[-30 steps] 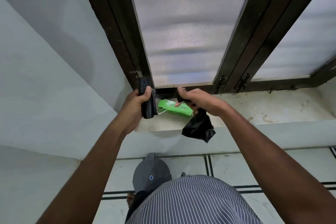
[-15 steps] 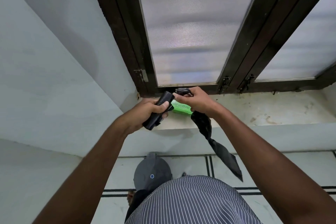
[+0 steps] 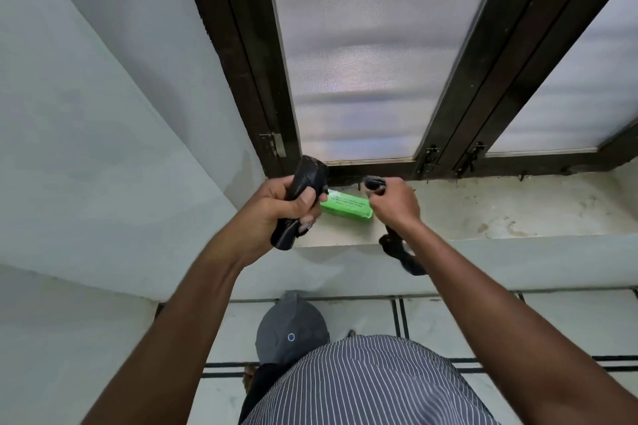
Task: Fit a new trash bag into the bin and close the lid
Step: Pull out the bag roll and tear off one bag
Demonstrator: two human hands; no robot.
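Now, at the centre of the frame, our left hand [image 3: 279,203] is clenched around a tight black roll of plastic trash bags [image 3: 299,202], while our right hand [image 3: 393,203] pinches a loose black bag [image 3: 402,254] that dangles below it. Between the hands a green rectangular packet [image 3: 346,205] lies on the stained pale window ledge [image 3: 518,207]. Low in the frame, a grey round-lidded bin [image 3: 290,331] stands on the floor, lid down.

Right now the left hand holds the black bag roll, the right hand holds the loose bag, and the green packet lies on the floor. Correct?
Not quite. The green packet lies on the window sill, not the floor, as the head view shows. The left hand does hold the black bag roll, and the right hand the loose bag.
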